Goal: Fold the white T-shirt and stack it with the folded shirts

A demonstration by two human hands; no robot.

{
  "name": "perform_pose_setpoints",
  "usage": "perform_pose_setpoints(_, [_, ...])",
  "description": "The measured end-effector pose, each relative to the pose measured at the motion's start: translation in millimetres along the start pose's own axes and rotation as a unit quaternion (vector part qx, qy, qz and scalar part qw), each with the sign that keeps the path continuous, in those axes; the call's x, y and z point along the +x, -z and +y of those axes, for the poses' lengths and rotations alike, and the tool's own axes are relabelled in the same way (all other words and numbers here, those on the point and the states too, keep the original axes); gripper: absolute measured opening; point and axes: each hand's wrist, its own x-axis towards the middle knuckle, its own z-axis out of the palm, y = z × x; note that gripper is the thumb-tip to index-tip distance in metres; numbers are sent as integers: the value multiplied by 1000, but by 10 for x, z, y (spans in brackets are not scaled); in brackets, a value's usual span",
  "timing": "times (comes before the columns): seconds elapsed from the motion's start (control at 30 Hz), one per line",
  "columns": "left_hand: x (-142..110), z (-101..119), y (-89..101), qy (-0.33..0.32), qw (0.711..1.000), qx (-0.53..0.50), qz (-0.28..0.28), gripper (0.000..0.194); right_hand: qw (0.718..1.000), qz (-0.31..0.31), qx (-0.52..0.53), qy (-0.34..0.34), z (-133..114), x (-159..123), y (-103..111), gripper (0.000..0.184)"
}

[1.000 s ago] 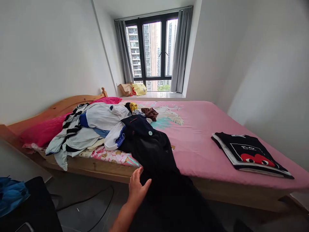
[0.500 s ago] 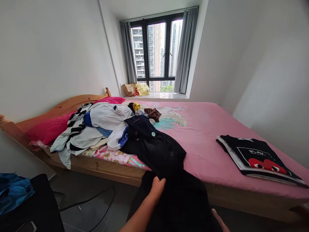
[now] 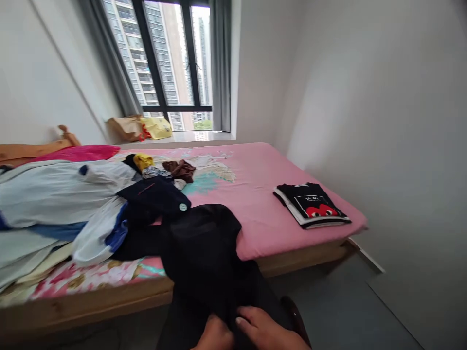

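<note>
A black garment point(image 3: 204, 243) hangs off the near edge of the bed and runs down towards me; whether it is a top or trousers does not show. Low in the view, my left hand point(image 3: 216, 333) is closed on its lower part. Close beside it, my right hand point(image 3: 264, 328) has its fingers bent onto the same cloth. Both hands are somewhat blurred. Behind the garment lies a navy piece of clothing point(image 3: 156, 194) with a pale round badge, at the edge of a heap of white and blue clothes point(image 3: 69, 189).
The bed has a pink sheet point(image 3: 251, 194). On its right part sits a stack of folded black T-shirts point(image 3: 314, 206) with a red heart print. Brown cloth point(image 3: 180, 170) and yellow cloth point(image 3: 143, 161) lie behind the heap. Paper bags point(image 3: 126, 129) stand on the windowsill.
My view has turned right and closer. The black garment has been drawn towards me, its top end shifting away from the navy piece. My right hand has come onto the cloth beside my left.
</note>
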Motion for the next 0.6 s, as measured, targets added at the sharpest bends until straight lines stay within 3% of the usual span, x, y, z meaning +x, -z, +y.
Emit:
perform_pose_setpoints(0.17, [101, -53, 63, 26, 998, 18, 58, 39, 998, 15, 64, -16, -150, -19, -24, 60])
perform_pose_setpoints(0.33, [-41, 143, 131, -55, 998, -24, -5, 53, 992, 11, 125, 26, -276, -111, 110, 41])
perform_pose_setpoints(0.47, [-128, 113, 186, -23, 998, -51, -23, 61, 984, 72, 161, 20, 22, -128, 249, 30])
perform_pose_setpoints(0.6, [-308, -113, 298, 52, 998, -18, 29, 57, 958, 172, 230, -22, 492, -78, 370, 45])
